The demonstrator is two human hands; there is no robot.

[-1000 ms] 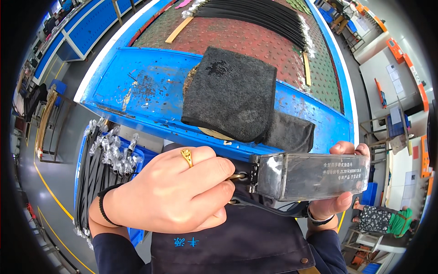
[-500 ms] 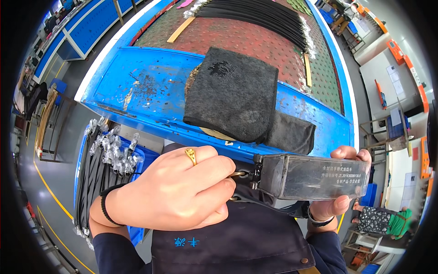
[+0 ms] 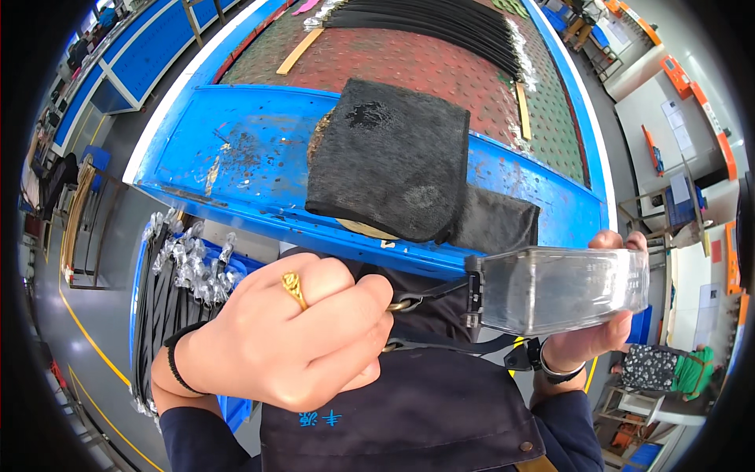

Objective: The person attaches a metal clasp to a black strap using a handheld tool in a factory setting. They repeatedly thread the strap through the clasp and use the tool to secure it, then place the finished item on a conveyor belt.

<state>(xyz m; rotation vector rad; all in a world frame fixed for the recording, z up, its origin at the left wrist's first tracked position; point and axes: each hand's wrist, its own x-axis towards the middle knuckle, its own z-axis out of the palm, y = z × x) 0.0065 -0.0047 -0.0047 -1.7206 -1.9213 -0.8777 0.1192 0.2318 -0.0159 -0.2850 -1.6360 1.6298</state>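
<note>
My left hand point(image 3: 287, 334) is closed in a fist, a gold ring on one finger. A brass metal ring point(image 3: 403, 305) pokes out beside its fingers, with a narrow black strap point(image 3: 440, 291) leading from there to the black end of a clear plastic box. A second length of strap runs lower, toward my right wrist. My right hand point(image 3: 594, 338) grips the clear plastic box point(image 3: 543, 291) from its far end, thumb below and fingers above. What lies inside my left fist is hidden.
A folded black cloth point(image 3: 389, 161) lies on a blue bench ledge point(image 3: 252, 157). Many black strips point(image 3: 425, 27) rest on the red-green mat beyond, near wooden slats point(image 3: 300, 51). A blue bin point(image 3: 141, 291) at left holds wrapped black straps point(image 3: 169, 291).
The box has moved right, away from my left fist, and turned slightly. More strap shows between fist and box. My left hand has shifted a little left.
</note>
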